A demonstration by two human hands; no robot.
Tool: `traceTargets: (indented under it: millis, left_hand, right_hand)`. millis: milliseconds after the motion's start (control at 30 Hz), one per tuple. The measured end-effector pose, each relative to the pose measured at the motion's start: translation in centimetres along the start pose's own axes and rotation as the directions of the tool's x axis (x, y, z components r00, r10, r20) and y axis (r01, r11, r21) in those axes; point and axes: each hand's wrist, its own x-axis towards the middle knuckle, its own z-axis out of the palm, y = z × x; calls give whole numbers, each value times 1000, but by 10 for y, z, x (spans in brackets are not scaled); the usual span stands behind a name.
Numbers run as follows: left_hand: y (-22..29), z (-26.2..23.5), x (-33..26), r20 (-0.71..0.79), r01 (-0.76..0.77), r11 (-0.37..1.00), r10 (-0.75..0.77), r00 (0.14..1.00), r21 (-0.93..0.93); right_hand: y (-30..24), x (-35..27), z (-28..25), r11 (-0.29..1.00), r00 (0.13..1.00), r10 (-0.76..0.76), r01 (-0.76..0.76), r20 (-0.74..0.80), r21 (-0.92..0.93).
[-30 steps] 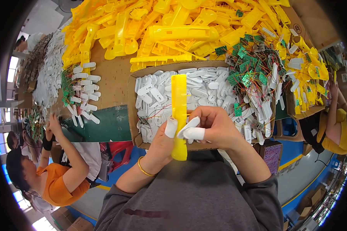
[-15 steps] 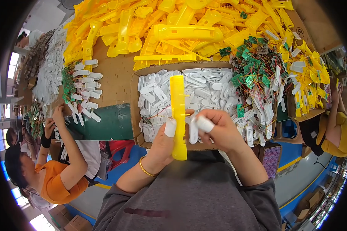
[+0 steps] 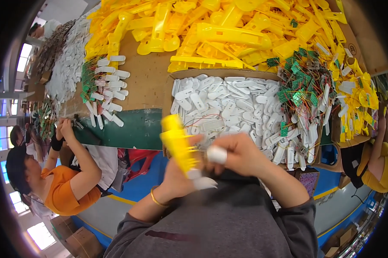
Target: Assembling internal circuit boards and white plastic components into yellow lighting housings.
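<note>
My left hand (image 3: pixel 175 177) is wrapped round a long yellow plastic shell (image 3: pixel 176 139), tilted and smeared by motion, with ribs along its right edge. A blurred white shape (image 3: pixel 204 183) shows at the shell's lower end; whether it is a thumb wrap or a white plastic piece, I cannot tell. Close to the shell on the right, my right hand (image 3: pixel 241 155) has its fingers curled together, a white wrap (image 3: pixel 216 155) on one of them. What those fingers pinch, if anything, is hidden. Both hands are at the near edge of a cardboard box (image 3: pixel 171 86) of white plastic pieces (image 3: pixel 232 101).
Yellow shells (image 3: pixel 228 36) are heaped at the back. Green circuit boards (image 3: pixel 299 81) with wires lie along the box's right side. More white pieces (image 3: pixel 112 84) lie on cardboard at left, beside a green tabletop (image 3: pixel 133 129). A person in orange (image 3: pixel 73 189) works at left, another person (image 3: pixel 379 167) at right.
The yellow shell has gone from upright to tilted, its top moving left and down. The white piece by my right fingers is no longer plainly visible. The whole view has shifted slightly.
</note>
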Motion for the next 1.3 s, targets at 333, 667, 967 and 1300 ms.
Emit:
traceTargets:
  millis: [333,667,967,1300]
  left_hand:
    - [0,-11,-6,-415,-206,848,-18,910,-489]
    - [-3,32,38,117,240,488,-268,956,-839]
    - [14,54,46,-186,-107,980,75,980,-168]
    - [-3,46,52,-303,-46,963,-38,952,-266]
  right_hand:
    - [38,83,33,719,913,-391,384,120,-579]
    - [5,-20,-12,950,967,-139,191,-213,249]
    - [8,-22,-32,576,710,-642,199,-289,-793]
    - [9,-15,-20,574,766,-569,107,-301,-812]
